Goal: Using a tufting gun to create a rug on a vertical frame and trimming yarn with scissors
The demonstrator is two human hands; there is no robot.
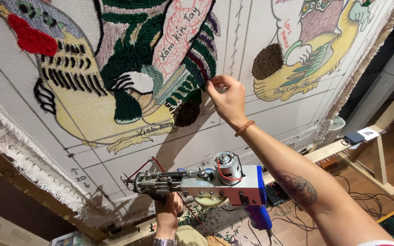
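The big white tufting cloth (261, 114) with its colourful yarn figures is stretched before me. My left hand (167, 214) grips the silver-and-blue tufting gun (206, 180) below it. My right hand (226, 98) pinches dark yarn at the figure's edge, fingertips (213, 82) closed.

The right hand (226, 98) is raised far up at centre, its bare, tattooed forearm stretching from the near right corner, fingertips (214, 82) pinched together, a bead bracelet at the wrist. The left hand (167, 205) sits low and near, left of centre, fist closed, wrist banded.
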